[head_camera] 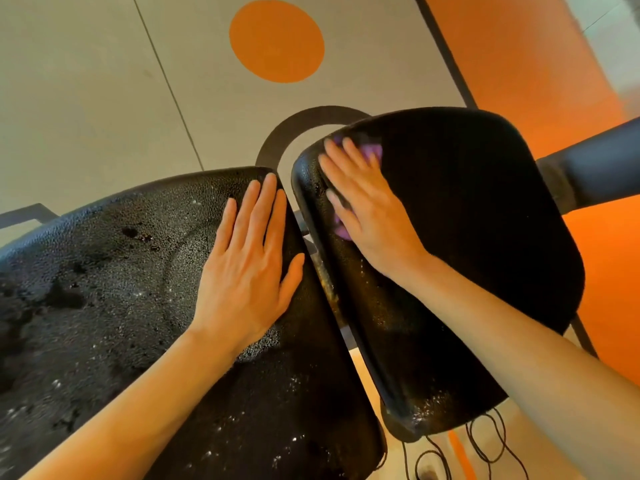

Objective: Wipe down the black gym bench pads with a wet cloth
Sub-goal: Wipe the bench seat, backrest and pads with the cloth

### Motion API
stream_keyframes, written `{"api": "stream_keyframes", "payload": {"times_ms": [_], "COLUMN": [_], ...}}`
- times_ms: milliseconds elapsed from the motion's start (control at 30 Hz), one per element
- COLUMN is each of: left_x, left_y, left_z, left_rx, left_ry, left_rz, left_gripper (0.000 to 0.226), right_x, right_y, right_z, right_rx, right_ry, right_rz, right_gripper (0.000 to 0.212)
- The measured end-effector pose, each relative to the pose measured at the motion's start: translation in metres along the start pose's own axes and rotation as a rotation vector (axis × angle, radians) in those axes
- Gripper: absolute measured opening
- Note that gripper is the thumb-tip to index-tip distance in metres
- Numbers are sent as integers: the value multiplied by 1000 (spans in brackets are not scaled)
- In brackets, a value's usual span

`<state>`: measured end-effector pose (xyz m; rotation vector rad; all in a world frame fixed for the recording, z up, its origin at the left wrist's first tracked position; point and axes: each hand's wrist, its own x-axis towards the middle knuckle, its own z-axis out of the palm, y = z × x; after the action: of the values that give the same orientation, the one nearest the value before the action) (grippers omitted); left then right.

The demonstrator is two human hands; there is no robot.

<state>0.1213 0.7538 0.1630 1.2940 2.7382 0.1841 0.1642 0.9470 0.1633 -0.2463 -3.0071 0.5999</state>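
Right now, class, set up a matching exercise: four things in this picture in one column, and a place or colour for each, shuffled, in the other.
1. left hand
2. right hand
3. cloth
4. floor circle

A. purple
B. orange
C. flat on the left pad
D. pressing on the right pad

Pairs: 1-C, 2-D, 3-A, 4-B

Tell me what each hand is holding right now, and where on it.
Nothing is gripped. The right hand presses flat on the middle of a purple cloth on the right pad; the left hand lies bare on the left pad.
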Motion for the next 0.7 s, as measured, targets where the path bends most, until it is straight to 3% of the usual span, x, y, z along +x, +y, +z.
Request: {"api": "stream_keyframes", "payload": {"times_ms": [133, 300, 500, 633, 700], "left_x": [1, 0, 0, 1, 0], "left_y": [1, 0, 0, -1, -2], "left_z": [0, 0, 2, 1, 1], "left_rx": [7, -28, -8, -49, -58], "left_ry": [6, 11, 12, 13, 21], "left_rz": [5, -3, 5, 6, 2], "left_gripper": [72, 72, 72, 73, 73], "right_x": [44, -64, 20, -82, -90], "right_y": [-14, -2, -28, -30, -31], "right_z": [14, -2, 17, 7, 8], "right_rx": [-93, -101, -258, -210, -195], "right_ry": [59, -102, 5, -87, -95], "right_rz": [2, -118, -73, 12, 36], "right_gripper": [42, 53, 51, 61, 60]}}
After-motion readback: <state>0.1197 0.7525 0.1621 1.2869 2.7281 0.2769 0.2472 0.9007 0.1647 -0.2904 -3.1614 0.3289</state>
